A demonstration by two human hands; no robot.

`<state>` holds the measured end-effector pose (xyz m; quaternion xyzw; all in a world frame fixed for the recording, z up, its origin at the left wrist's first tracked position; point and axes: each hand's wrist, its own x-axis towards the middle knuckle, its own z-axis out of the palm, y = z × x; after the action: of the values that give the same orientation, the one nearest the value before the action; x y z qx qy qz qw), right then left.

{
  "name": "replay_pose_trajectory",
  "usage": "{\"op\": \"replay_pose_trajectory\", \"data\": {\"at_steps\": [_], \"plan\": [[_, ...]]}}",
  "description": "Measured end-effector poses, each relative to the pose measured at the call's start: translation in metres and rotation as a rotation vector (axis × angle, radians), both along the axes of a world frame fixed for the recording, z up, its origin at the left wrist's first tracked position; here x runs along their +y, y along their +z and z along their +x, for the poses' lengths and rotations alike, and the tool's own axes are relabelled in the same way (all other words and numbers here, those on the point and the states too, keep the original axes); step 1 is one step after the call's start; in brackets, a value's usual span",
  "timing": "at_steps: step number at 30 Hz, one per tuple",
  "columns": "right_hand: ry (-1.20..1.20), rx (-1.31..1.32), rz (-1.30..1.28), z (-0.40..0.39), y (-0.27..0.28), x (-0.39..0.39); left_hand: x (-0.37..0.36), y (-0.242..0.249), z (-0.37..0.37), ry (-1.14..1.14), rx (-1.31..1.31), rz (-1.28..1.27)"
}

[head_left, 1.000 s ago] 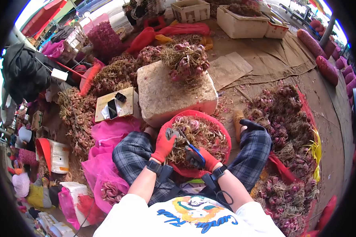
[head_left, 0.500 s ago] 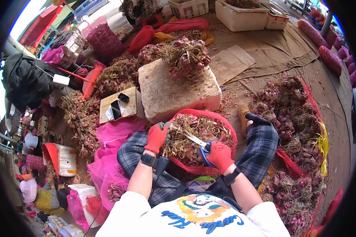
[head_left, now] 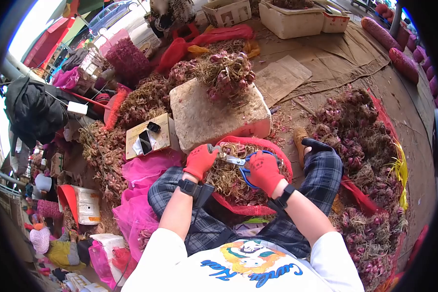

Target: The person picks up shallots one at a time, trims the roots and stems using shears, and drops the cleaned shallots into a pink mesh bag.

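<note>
Gripping the blue-handled scissors (head_left: pixel 242 162), the red-gloved right hand (head_left: pixel 264 171) worked just beside the left hand (head_left: pixel 202 161), whose curled fingers met the blade tips. Both hands were over the red mesh sack (head_left: pixel 246 209) of dry trimmings, between the plaid-clad knees

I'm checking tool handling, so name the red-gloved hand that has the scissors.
The right hand: it grips the blue-handled scissors by the loops, while the left hand is near the blade tips, off the handles.
</note>
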<state>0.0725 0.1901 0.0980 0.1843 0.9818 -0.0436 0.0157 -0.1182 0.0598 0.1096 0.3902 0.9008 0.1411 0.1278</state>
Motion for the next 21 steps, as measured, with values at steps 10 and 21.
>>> {"op": "replay_pose_trajectory", "data": {"at_steps": [10, 21], "plan": [[-0.035, 0.040, -0.217, -0.006, -0.028, 0.005, -0.026, -0.012, -0.005, 0.247, -0.838, 0.421], [-0.308, 0.409, -1.058, 0.083, -0.014, 0.001, -0.073, -0.034, 0.099, 0.563, -2.048, 1.114]]}}
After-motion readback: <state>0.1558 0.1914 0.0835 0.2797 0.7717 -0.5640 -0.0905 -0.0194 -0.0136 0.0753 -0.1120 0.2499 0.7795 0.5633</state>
